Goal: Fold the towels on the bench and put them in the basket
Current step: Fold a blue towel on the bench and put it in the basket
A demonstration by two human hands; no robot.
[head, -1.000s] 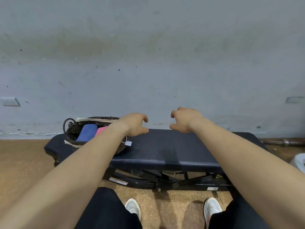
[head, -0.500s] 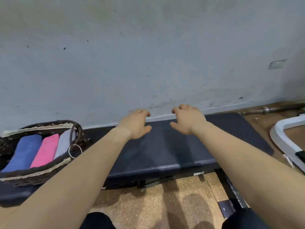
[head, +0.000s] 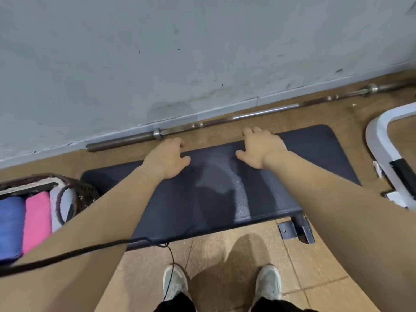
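The dark padded bench point(head: 225, 194) runs across the middle of the view with no towel lying on it. My left hand point(head: 167, 159) and my right hand point(head: 262, 147) hover over its far edge, fingers loosely curled and holding nothing. At the left end stands a dark woven basket point(head: 83, 192) with a loop handle. Inside it lie a blue towel point(head: 10, 226), a pink towel point(head: 37, 221) and a pale grey towel point(head: 56, 206), folded side by side.
A steel barbell point(head: 202, 124) lies on the floor along the grey wall behind the bench. A white frame point(head: 380, 154) stands at the right. A black cable point(head: 67, 253) crosses my left forearm. My two shoes point(head: 267, 282) are on the brown floor in front.
The view has tilted down and come closer: the bench top, barbell and my shoes now show. Both hands stay empty over the bench, now at its far edge.
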